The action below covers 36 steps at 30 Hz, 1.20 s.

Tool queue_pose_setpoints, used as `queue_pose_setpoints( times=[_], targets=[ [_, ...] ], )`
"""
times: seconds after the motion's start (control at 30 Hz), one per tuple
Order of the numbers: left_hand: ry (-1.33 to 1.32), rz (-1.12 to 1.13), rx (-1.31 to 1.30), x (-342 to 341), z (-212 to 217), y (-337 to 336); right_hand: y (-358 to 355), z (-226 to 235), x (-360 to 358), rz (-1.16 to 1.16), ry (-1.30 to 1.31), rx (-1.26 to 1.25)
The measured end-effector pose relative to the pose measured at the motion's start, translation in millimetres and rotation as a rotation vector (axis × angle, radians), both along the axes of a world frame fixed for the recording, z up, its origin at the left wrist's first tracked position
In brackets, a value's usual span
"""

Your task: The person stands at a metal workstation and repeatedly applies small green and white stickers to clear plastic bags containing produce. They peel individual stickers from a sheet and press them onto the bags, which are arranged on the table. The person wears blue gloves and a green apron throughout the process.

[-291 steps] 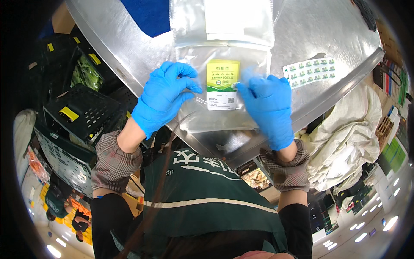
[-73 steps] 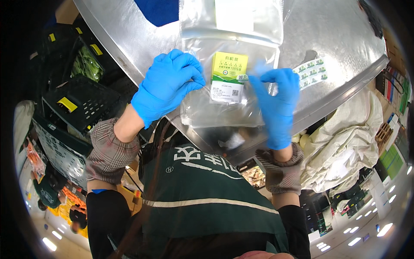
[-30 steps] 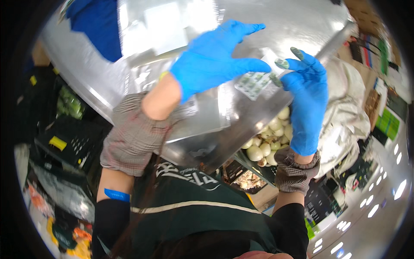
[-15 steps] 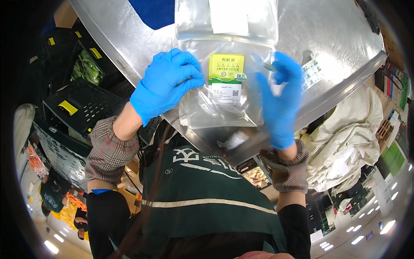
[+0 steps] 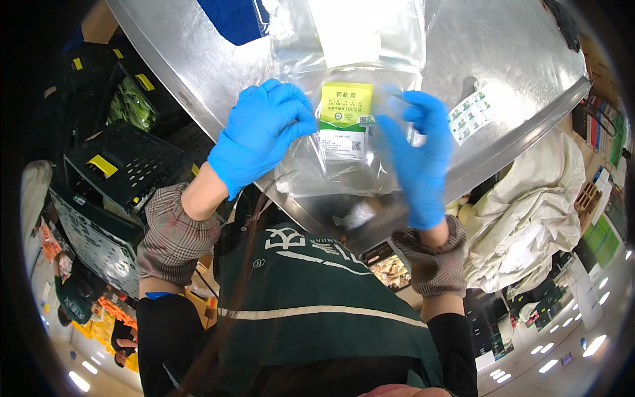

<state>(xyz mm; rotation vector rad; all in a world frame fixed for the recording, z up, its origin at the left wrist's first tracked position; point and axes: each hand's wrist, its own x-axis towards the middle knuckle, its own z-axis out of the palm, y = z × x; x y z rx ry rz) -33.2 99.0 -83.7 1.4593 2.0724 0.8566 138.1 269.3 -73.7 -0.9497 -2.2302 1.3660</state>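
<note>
Nearest to me is my dark green apron (image 5: pixel 317 298) with its pale stripe, and my checked cuffs above it. Just beyond, the near edge of the steel table (image 5: pixel 522 59) runs across in front of me.

My left hand (image 5: pixel 261 135), in a blue glove, is curled at the left edge of a clear plastic bag (image 5: pixel 347 159) that lies flat on the table; the fingertips pinch or press that edge, and I cannot tell whether they truly grip it. My right hand (image 5: pixel 417 159), also gloved in blue, stands at the bag's right edge with the fingers spread loosely and half open, touching the film rather than closed on it. The bag carries a yellow and green label (image 5: pixel 345 119) between my hands; what is inside I cannot make out.

Farther on, a second clear bag (image 5: pixel 350 33) lies touching the first, with a blue cloth (image 5: pixel 231 16) at its left. To the right on the table is a sheet of small stickers (image 5: pixel 469 116).

Off to my left stand black crates, one (image 5: pixel 129 102) holding green leafy vegetables. To the right, below the table, lies a heap of white bags (image 5: pixel 529 212).
</note>
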Motion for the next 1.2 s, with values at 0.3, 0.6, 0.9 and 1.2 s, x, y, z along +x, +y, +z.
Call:
queue_pose_setpoints(
  times=[0.3,0.6,0.9,1.2],
  targets=[
    [-0.123,0.198,-0.005,-3,20,-17,-13,-5,-2,0.12,-0.119,0.257],
    [-0.698,0.192,0.021,-21,11,-5,98,4,43,-0.048,-0.26,0.593],
    [-0.176,0.225,0.6,42,48,113,112,28,49,-0.155,-0.088,-0.255],
    [-0.986,0.104,0.148,71,49,144,85,79,49,0.074,-0.145,-0.045]
  ],
)
